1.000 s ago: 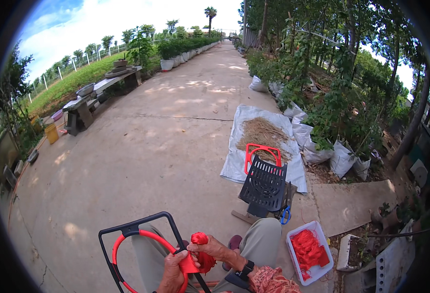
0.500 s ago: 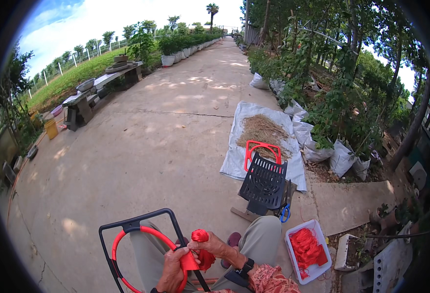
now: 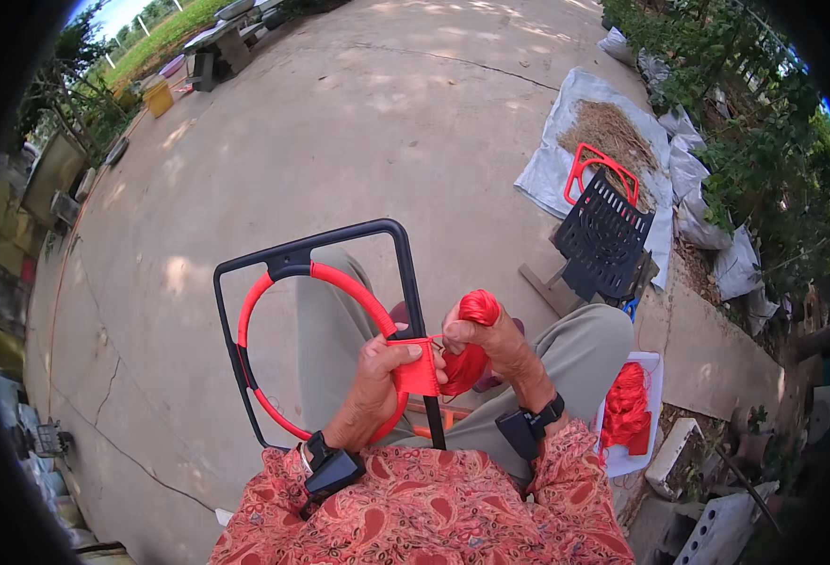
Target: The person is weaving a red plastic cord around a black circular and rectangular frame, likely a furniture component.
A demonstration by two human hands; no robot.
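A black rectangular frame [image 3: 316, 237] with a ring [image 3: 347, 285] inside it leans across my lap. Most of the ring is covered in red. Between the ring and the frame's right bar spans a flat red wrapped band [image 3: 417, 367]. My left hand [image 3: 377, 377] grips the frame there, its thumb pressed on the band. Just right of it, my right hand [image 3: 492, 341] is closed around a bundle of red cord [image 3: 478, 307], which bulges out above and below the fist. A short taut strand joins the band to my right hand.
At my right stands a white plastic tub [image 3: 657, 377] of red cord [image 3: 626, 403]. Beyond my right knee is a black slatted chair-like piece [image 3: 603, 240] with a red frame [image 3: 580, 169]. Dry stalks [image 3: 613, 132] lie on a white sheet [image 3: 552, 155]. A yellow bucket [image 3: 158, 98] stands far left.
The view has tipped downward. My right hand has drawn away from my left toward the right with the cord bundle, and a strand now stretches between it and the band.
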